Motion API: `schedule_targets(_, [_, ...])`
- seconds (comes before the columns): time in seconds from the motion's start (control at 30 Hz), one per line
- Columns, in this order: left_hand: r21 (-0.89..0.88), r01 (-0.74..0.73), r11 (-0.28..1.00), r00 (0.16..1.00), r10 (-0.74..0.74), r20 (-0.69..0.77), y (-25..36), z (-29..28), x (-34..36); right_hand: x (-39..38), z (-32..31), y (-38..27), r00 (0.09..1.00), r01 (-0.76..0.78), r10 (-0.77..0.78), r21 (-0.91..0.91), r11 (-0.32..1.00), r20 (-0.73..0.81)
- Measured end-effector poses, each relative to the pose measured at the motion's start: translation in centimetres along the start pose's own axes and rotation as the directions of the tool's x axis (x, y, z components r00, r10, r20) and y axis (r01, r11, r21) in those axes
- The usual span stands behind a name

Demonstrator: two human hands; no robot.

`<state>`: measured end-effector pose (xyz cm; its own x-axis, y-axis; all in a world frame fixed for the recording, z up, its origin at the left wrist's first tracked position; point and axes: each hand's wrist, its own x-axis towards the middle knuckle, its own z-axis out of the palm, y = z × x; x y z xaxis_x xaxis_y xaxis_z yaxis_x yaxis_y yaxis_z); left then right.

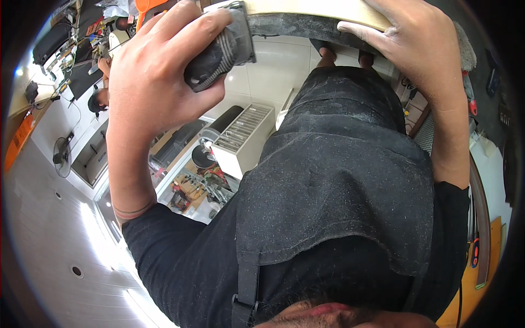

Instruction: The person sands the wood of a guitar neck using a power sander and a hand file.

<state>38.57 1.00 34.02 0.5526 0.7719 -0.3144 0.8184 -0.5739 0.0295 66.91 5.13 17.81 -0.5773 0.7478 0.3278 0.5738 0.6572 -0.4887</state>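
Observation:
A dusty black hand sander (224,52) with a ribbed grip and a flat plate sits in my left hand (156,71), at the top left of the head view. My fingers curl over it and the thumb presses from below. A pale board (306,7), which looks like wood, crosses the top edge above a dark, dusty bench edge (295,25). At its right end, my right hand (418,41) grips the board, with the thumb stretched along its near edge. That hand's other fingers run out of the picture. White dust coats the right thumb.
My dusty black apron (333,186) hangs close below the bench edge. On the floor side stands a white slatted unit (246,134). Cluttered tools and an orange object (146,7) lie at the upper left. Another person (100,98) is farther off left, near a fan (63,156).

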Motion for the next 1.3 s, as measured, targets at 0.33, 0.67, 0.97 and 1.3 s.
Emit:
schedule_targets(0.33, [-0.045,0.032,0.998,0.999,-0.032,-0.003,-2.1,0.3,-1.6,-0.2,-0.1,-0.1,0.999,-0.032,0.033,-0.010,0.999,0.034])
schedule_targets(0.67, [-0.116,0.074,0.991,0.989,-0.088,-0.120,-5.7,1.9,-3.6,0.1,-0.6,-0.6,0.996,0.005,-0.005,0.005,1.000,0.088])
schedule_targets(0.97, [-0.183,0.156,0.971,0.972,-0.184,-0.145,-10.1,3.7,-6.1,-0.4,0.0,0.0,0.998,0.019,-0.019,0.011,1.000,0.060])
schedule_targets(1.3, [-0.218,0.078,0.973,0.967,-0.127,-0.222,-8.3,3.8,-4.0,0.2,-0.9,-1.4,1.000,0.009,-0.008,0.057,0.998,-0.012])
